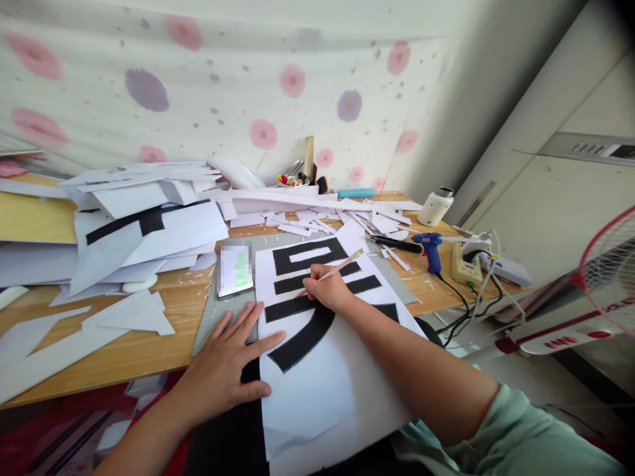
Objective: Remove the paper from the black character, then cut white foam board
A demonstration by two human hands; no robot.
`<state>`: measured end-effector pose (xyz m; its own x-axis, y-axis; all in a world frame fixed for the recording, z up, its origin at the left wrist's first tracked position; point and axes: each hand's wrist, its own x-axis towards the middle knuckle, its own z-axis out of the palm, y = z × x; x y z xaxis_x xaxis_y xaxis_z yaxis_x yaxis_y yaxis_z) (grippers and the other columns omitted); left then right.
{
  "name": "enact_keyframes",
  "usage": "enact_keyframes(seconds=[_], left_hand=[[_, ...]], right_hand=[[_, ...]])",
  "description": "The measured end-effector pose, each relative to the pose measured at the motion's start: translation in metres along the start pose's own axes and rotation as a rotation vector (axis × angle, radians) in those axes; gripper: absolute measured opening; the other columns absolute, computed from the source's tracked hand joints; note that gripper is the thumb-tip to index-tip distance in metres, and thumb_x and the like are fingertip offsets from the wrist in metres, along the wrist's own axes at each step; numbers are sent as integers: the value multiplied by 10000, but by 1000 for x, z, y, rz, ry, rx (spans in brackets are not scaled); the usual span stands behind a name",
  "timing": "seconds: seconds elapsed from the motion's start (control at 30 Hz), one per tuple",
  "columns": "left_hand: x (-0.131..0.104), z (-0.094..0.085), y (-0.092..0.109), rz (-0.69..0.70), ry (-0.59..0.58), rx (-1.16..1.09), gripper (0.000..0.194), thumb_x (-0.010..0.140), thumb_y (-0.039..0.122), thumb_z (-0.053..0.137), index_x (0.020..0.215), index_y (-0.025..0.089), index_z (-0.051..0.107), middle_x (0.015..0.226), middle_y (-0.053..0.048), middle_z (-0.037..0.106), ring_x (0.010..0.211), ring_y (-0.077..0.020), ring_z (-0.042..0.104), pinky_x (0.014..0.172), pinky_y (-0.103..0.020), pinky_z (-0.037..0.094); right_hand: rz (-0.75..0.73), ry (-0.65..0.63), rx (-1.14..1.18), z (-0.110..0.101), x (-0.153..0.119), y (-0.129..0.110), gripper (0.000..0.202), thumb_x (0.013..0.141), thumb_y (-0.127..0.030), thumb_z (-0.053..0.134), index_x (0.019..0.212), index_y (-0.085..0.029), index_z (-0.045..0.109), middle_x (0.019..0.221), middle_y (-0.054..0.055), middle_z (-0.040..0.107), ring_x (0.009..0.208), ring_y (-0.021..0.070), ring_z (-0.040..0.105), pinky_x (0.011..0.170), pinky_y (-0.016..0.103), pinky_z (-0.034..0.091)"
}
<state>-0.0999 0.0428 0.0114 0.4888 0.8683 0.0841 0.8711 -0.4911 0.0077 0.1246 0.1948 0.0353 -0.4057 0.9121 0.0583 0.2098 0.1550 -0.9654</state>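
Observation:
In my right hand (325, 285) is a slim pink pencil-like stick (342, 266) with a wider yellowish top end. Its lower tip rests at a bar of the bold black character (307, 340) on a large white sheet (317, 403). Whether that tip is bristle or lead is too small to tell. My left hand (238, 360) lies flat with fingers spread, across the sheet's left edge, and holds nothing. Part of the black character is hidden under my right forearm. A phone (235, 270) with a blurred screen lies just beyond my left fingertips.
A grey cutting mat (206, 330) lies under the sheet. White board pieces (143, 192) are piled left, with scraps (302, 221) behind. At right are a black-handled knife (397, 244), a blue glue gun (430, 251), a power strip (465, 264), a white bottle (436, 206) and a fan (612, 271).

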Motion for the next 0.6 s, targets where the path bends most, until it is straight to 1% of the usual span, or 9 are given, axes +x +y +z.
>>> enact_keyframes(seconds=[0.17, 0.33, 0.5, 0.6], left_hand=[[1, 0, -2, -4, -16, 4, 813, 734, 800, 479, 1450, 481, 264, 1609, -66, -67, 1433, -435, 228, 1094, -631, 231], [0, 2, -3, -17, -12, 4, 822, 723, 808, 484, 1446, 470, 287, 1619, -54, -27, 1435, -422, 238, 1110, -618, 224], [1, 0, -2, -22, -23, 5, 829, 715, 812, 486, 1445, 470, 298, 1619, -69, -9, 1432, -423, 245, 1103, -631, 235], [1, 1, -2, -33, -10, -8, 817, 710, 812, 494, 1434, 469, 330, 1621, -54, 22, 1426, -423, 261, 1108, -631, 232]], right_hand=[[-1, 44, 2, -19, -2, 3, 217, 636, -111, 516, 517, -217, 369, 390, -76, 477, 426, 94, 503, 422, 185, 308], [10, 83, -1, -37, -4, 7, 216, 628, -119, 517, 509, -218, 367, 376, -73, 470, 406, 94, 485, 421, 191, 294], [19, 119, 29, -42, -4, 12, 211, 626, -129, 529, 513, -219, 376, 375, -70, 479, 408, 98, 495, 410, 189, 281], [33, 140, 71, -40, -4, 14, 226, 661, -180, 549, 533, -224, 368, 391, -62, 502, 392, 92, 478, 394, 189, 279]])
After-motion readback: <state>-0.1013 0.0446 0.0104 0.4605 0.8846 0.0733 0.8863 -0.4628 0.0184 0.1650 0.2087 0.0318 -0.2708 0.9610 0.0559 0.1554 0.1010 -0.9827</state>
